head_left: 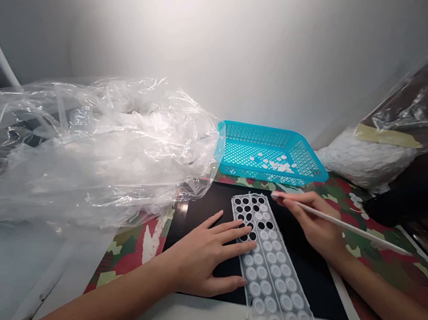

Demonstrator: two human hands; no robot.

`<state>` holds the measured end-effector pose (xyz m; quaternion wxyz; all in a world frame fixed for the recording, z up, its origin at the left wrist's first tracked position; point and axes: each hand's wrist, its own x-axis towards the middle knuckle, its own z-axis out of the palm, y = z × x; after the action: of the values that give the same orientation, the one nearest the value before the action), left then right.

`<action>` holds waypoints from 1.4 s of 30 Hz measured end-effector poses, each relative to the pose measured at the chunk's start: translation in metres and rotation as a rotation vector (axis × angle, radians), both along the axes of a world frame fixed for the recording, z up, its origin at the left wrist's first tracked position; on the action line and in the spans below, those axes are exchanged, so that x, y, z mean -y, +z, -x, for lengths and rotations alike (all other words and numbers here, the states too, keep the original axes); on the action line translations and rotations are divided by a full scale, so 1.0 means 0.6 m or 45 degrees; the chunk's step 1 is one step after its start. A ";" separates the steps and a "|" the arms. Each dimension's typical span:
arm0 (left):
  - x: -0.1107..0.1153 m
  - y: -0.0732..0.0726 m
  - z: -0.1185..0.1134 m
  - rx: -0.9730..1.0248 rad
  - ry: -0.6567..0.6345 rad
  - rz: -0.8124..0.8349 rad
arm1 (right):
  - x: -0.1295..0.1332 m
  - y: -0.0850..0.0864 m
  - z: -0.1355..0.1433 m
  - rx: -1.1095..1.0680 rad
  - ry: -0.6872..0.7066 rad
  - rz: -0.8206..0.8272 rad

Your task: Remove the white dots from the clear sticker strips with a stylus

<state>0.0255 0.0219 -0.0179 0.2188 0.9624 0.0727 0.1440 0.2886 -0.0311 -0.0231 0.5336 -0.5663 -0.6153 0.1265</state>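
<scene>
A long translucent white plastic sheet [261, 256] lies on a black board [309, 275]. Round cells run along it in rows; several far ones show dark openings, while the nearer ones look filled with white discs. My left hand [205, 252] rests flat across its left side, fingers spread, covering some cells. Just right of the sheet's far end, my right hand [318, 224] is closed around a thin white stick [353, 229], gripped like a pen. The stick slants back past the wrist, and its front tip is partly hidden by my fingertips.
A blue perforated basket [264, 140] behind the board holds small white discs [279, 164]. A large clear plastic bag [114, 155] with white contents fills the back left. Another bag [374, 154] of white pieces stands at right. Camouflage-patterned covering [417, 278] lies beneath the board.
</scene>
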 end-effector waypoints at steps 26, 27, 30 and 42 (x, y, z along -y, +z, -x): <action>0.041 0.015 -0.012 0.517 0.389 0.436 | 0.063 0.026 0.097 -0.485 0.706 0.382; 0.041 0.015 -0.012 0.528 0.383 0.431 | 0.063 0.027 0.098 -0.507 0.705 0.386; 0.040 0.014 -0.012 0.551 0.368 0.423 | 0.063 0.025 0.099 -0.568 0.681 0.408; 0.040 0.017 -0.010 0.650 0.329 0.280 | 0.070 0.042 0.099 -0.455 0.746 0.305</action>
<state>0.0313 -0.0018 -0.0079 0.3127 0.8483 0.1523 0.3991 0.2291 -0.0728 0.0021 0.5036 -0.3934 -0.6293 0.4423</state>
